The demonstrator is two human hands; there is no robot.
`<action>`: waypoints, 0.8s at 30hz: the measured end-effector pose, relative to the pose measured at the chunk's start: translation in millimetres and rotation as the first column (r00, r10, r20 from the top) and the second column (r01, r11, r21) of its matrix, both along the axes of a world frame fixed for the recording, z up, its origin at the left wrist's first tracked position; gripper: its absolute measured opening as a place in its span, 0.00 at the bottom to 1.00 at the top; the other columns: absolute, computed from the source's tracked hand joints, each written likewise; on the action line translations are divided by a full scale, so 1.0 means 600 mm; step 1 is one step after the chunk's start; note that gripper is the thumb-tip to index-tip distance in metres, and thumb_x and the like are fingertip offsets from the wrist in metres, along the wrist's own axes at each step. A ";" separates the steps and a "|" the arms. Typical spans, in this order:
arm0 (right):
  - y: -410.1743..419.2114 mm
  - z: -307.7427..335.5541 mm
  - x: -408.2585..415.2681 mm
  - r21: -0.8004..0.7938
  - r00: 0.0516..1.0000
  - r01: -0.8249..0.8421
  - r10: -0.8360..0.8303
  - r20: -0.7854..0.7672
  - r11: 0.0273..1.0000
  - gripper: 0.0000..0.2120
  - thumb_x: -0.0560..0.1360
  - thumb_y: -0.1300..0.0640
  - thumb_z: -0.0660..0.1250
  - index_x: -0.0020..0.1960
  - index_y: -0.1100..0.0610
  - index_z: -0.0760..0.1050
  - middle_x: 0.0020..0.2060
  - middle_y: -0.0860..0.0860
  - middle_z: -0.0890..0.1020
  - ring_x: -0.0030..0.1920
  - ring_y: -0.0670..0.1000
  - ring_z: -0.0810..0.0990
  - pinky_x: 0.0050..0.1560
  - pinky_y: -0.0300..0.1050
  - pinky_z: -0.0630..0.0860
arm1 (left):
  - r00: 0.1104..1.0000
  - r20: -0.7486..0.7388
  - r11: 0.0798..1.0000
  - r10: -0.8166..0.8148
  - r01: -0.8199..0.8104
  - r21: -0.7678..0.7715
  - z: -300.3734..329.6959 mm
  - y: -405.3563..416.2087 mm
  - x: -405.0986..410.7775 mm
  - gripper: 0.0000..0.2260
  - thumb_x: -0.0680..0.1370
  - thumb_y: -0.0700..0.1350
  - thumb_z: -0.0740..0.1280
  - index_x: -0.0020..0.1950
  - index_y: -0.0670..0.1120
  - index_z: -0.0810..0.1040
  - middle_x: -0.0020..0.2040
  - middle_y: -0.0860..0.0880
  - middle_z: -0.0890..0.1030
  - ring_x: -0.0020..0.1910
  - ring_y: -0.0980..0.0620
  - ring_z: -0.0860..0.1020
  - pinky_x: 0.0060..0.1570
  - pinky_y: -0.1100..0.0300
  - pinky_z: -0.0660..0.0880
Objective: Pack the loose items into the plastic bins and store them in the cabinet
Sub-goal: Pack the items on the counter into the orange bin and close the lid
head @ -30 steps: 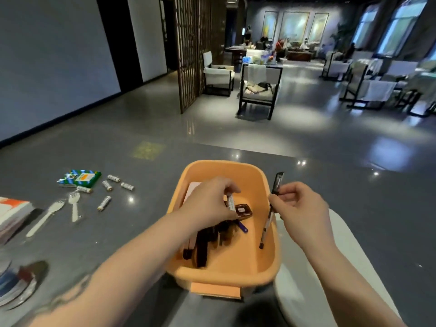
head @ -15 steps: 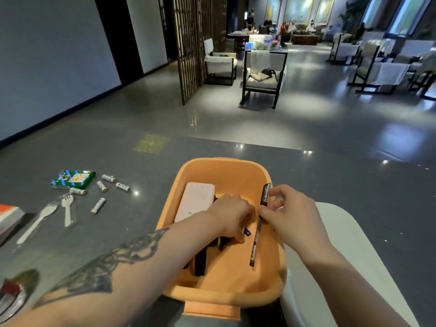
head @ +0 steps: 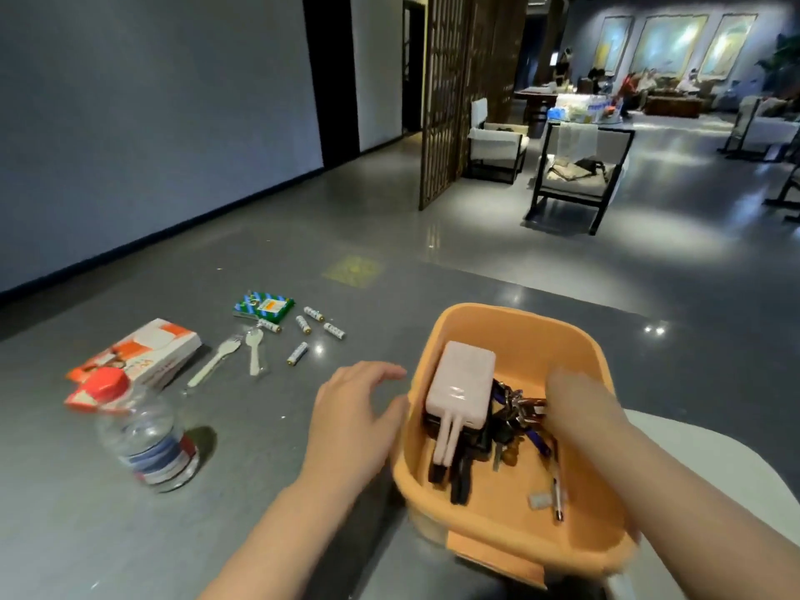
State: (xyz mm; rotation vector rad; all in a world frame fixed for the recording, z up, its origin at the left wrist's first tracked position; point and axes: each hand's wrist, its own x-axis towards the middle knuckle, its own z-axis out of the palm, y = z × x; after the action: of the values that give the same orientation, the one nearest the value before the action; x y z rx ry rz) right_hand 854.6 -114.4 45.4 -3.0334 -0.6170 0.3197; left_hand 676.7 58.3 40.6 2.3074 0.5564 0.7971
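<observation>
Orange bin [head: 584, 352] between both hands, table [head: 259, 448]

right hand [head: 575, 409] blurred, grip unclear, bottle [head: 145, 430] blurred

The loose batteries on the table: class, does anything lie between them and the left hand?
Nothing visible does. The left hand hovers open beside the orange bin; only bare tabletop separates it from the batteries.

No text can be read. The orange box [head: 143, 355] at far left bears print too blurred to make out. So does the bottle [head: 145, 435] label.
</observation>
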 end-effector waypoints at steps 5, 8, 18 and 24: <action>0.016 0.027 -0.012 0.017 0.996 -0.070 0.069 0.049 0.997 0.06 0.73 0.53 0.67 0.47 0.54 0.76 0.37 0.49 0.78 0.37 0.48 0.78 0.35 0.42 0.74 | 0.971 -0.068 0.972 0.230 -0.233 -0.044 -0.046 0.080 -0.115 0.12 0.70 0.41 0.73 0.51 0.53 0.80 0.43 0.63 0.75 0.52 0.53 0.76 0.55 0.55 0.70; 0.064 0.061 -0.048 0.199 0.979 -0.174 0.147 0.143 0.964 0.09 0.73 0.50 0.67 0.52 0.51 0.75 0.37 0.48 0.80 0.35 0.48 0.78 0.35 0.44 0.73 | 0.955 -0.116 0.957 0.272 -0.281 -0.070 -0.073 0.100 -0.151 0.12 0.70 0.41 0.72 0.52 0.53 0.80 0.47 0.60 0.79 0.52 0.53 0.76 0.54 0.58 0.70; 0.327 0.057 -0.088 0.408 0.874 -0.478 0.467 0.133 0.778 0.15 0.70 0.61 0.63 0.54 0.50 0.78 0.45 0.47 0.83 0.52 0.54 0.80 0.50 0.44 0.74 | 0.938 -0.211 0.941 0.276 -0.309 -0.140 -0.073 0.222 -0.024 0.16 0.73 0.36 0.64 0.58 0.51 0.77 0.58 0.51 0.78 0.57 0.51 0.76 0.58 0.56 0.71; 0.447 -0.005 0.011 0.009 0.718 -0.695 0.693 0.061 0.719 0.20 0.75 0.58 0.64 0.66 0.48 0.71 0.63 0.51 0.74 0.62 0.56 0.75 0.57 0.48 0.73 | 0.815 -0.525 0.969 0.244 -0.184 0.165 -0.107 0.303 0.079 0.19 0.76 0.42 0.62 0.67 0.49 0.70 0.66 0.48 0.70 0.65 0.45 0.68 0.61 0.53 0.66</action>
State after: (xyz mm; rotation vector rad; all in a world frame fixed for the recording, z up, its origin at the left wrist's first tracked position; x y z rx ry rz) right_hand 861.2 153.5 42.3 -2.6364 -1.7469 0.2277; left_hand 724.3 240.4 -23.5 2.6047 1.0631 0.2491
